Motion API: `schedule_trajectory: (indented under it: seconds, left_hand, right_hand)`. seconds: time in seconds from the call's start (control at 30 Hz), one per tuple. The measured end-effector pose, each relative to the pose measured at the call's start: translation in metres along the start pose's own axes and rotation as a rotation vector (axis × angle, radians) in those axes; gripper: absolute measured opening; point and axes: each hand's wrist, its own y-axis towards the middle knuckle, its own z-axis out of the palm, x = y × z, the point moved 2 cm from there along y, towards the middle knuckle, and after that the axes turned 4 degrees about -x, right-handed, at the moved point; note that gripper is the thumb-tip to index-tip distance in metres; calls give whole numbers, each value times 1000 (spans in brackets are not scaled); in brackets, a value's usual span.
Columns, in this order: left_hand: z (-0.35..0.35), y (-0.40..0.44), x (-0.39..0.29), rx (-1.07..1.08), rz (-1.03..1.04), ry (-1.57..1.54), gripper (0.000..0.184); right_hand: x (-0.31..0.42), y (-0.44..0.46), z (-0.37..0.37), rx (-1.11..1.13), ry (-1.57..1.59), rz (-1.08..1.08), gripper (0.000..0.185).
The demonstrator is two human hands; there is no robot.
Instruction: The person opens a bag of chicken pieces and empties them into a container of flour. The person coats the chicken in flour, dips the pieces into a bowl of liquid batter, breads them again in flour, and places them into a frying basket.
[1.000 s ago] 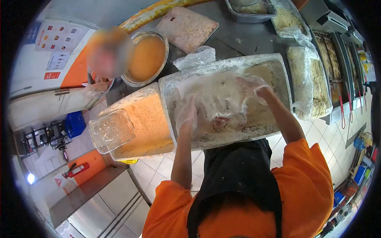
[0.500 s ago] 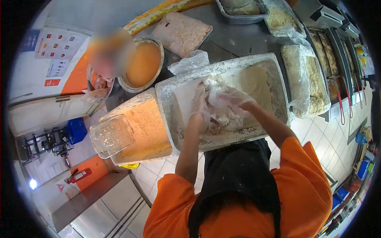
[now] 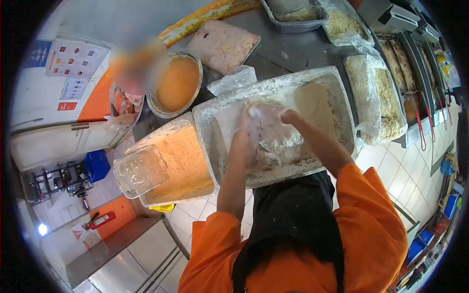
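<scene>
Both my hands, in clear plastic gloves, meet over a large flour-dusted tub [image 3: 222, 166]. My left hand [image 3: 248, 122] reaches in from the left, and my right hand [image 3: 268, 113] lies against it from the right. Motion blur and white flour hide the fingers of both, so what they hold cannot be made out. Just below them, flour-coated pieces [image 3: 278, 149] lie in the tub. Pale flour [image 3: 315, 105] is heaped on its right side.
An orange-crumb tub [image 3: 183, 161] with a clear container [image 3: 141, 171] adjoins at left. Behind stand a bowl of orange liquid [image 3: 178, 84], a board [image 3: 224, 46] and a plastic bag [image 3: 233, 81]. A crumb tray [image 3: 388, 102] is right; a co-worker [image 3: 139, 66] stands upper left.
My hands were apart at the tub's sides, then came together near its middle. Now they are closer to each other, slightly up and left of the coated pieces.
</scene>
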Motion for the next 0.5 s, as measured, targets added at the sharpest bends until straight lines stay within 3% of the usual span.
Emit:
schedule_trajectory:
  seconds: [0.1,0.17,0.23,0.27,0.3,0.33,0.4,0.5]
  left_hand:
    - [0,-108,-38,-171,191,509,56]
    - [-18,-139,-46,-204,206,886,52]
    - [-37,-146,-40,-134,62,1120,53]
    - [-47,-145,-25,-163,84,1011,51]
    - [-57,-138,2,-190,106,903,50]
    - [-57,-131,20,-212,132,794,48]
    - [-33,-117,33,-182,206,790,46]
    - [-16,-87,49,-183,168,238,42]
  right_hand:
    - [81,-33,-40,174,-87,217,58]
    - [166,-50,-67,71,-128,801,56]
    - [93,-93,-70,3,-47,888,55]
    - [57,-114,-71,-35,-6,930,54]
    - [50,-120,-62,76,-148,900,53]
    - [55,-117,-44,265,-390,749,54]
    - [73,-105,-7,406,-554,554,61]
    - [83,-79,22,118,94,863,60]
